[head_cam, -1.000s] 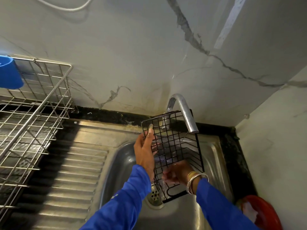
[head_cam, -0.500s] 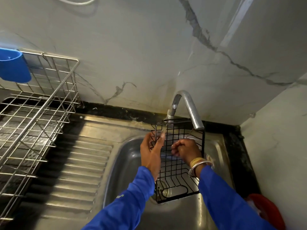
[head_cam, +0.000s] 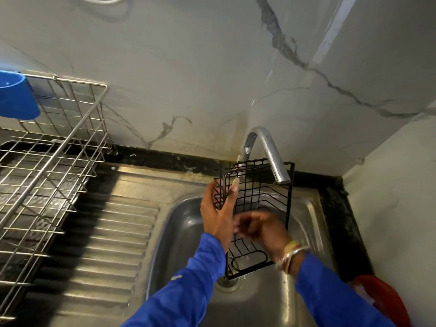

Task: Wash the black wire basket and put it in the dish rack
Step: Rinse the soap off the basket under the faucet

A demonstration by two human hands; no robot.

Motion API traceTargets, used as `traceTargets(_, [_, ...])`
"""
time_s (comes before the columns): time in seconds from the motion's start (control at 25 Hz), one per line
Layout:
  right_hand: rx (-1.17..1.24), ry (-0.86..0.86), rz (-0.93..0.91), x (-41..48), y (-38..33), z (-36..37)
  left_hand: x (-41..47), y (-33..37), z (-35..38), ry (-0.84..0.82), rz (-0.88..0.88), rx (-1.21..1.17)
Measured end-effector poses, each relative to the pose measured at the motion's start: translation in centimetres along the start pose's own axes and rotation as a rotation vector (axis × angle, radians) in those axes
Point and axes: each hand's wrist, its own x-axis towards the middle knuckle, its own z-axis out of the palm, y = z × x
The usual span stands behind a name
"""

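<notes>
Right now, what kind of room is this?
Most likely a kitchen, at the washing-up spot: a steel sink with a tap over it, a wire dish rack to its left, and a black wire basket held over the sink.

No legible text, label, brand, number or sign is found on any surface in view. One small pale mark is noted on the blue sleeve of the left arm; it is too small and blurred to be read
</notes>
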Motion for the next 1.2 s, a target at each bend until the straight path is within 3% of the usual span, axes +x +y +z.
traceTargets(0.08, [-0.526, -0.22, -0.088, -1.6, 3.8, 0.1, 0.7, 0.6, -0.1, 0.039, 0.008, -0.027])
traceTargets(0.16, [-1.142, -0.268, -0.283, -2.5, 7.3, -1.2, 1.3, 0.9, -0.2, 0.055, 0.02, -0.059])
traceTargets(0.2, [-1.292, -0.209, -0.288, -2.5, 7.6, -1.9, 1.3, 1.0, -0.3, 0.07, 0.022, -0.066])
traceTargets(0.28, [-1.358, 0.032, -0.149, -1.9, 7.5, -2.3, 0.9, 0.6, -0.5, 0.108, 0.021, -0.09])
traceTargets(0.36, [-1.355, 0.074, -0.038, -1.7, 6.8, -1.6, 0.1, 0.1, -0.4, 0.161, 0.018, -0.116])
traceTargets(0.44, [-1.276, -0.119, -0.032, -1.7, 6.8, -0.8, -0.6, -0.2, -0.6, 0.191, 0.05, -0.093])
traceTargets(0.52, [-1.001, -0.224, -0.056, -1.7, 5.9, -1.4, -1.2, -0.6, -1.2, 0.259, 0.046, -0.101])
traceTargets(0.68, [-0.309, 0.079, -0.081, 1.0, 1.0, -3.0, -3.4, -2.0, -2.4, 0.471, -0.168, -0.266])
traceTargets(0.76, [-0.059, 0.048, -0.044, 1.8, -1.1, -2.9, -4.9, -3.1, -2.7, 0.55, -0.28, -0.328])
traceTargets(0.92, [0.108, 0.101, -0.078, 1.7, -1.5, -3.2, -6.5, -5.9, -3.2, 0.623, -0.539, -0.385])
traceTargets(1.0, [0.074, 0.293, -0.112, 1.7, 0.1, -4.0, -7.2, -7.3, -3.8, 0.627, -0.647, -0.39])
traceTargets(1.08, [-0.33, 0.448, -0.051, 1.6, 3.2, -5.2, -7.8, -8.1, -4.4, 0.595, -0.744, -0.357])
traceTargets(1.16, [-0.533, 0.387, 0.213, 0.6, 7.5, -5.4, -8.1, -8.6, -4.8, 0.556, -0.817, -0.333])
traceTargets(1.2, [-0.468, 0.321, 0.361, 0.1, 9.8, -5.0, -8.1, -8.9, -4.9, 0.538, -0.852, -0.315])
